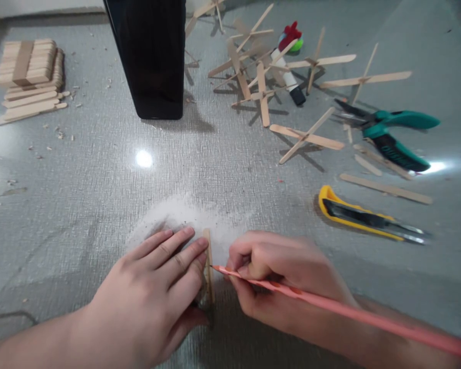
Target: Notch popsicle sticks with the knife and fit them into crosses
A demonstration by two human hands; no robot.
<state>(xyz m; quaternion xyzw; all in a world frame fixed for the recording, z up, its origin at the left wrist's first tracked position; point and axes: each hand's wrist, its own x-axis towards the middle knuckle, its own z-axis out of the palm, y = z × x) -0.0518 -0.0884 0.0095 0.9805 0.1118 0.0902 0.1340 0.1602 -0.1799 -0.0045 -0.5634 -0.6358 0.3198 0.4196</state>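
In the lower middle, a wooden craft stick (208, 251) points away from me, its narrow side showing. My left hand (149, 287) grips it from the left, fingers pressed along it and the thumb at its near end, so part of the stick is hidden. A pink pencil (315, 301) is pinched in my right hand (276, 277), to the right of the stick. Its dark tip meets the stick's right side, about midway along. Pale dust (192, 212) lies on the table just beyond my fingertips.
A phone (157, 61) stands upright at the back. Craft-stick bundles (26, 64) lie far left. Several crossed-stick pieces (305, 136), a glue stick (290, 79) and a red-and-green item (291, 38) are at the back right. Green-handled pliers (388, 128) lie near a yellow utility knife (361, 215).
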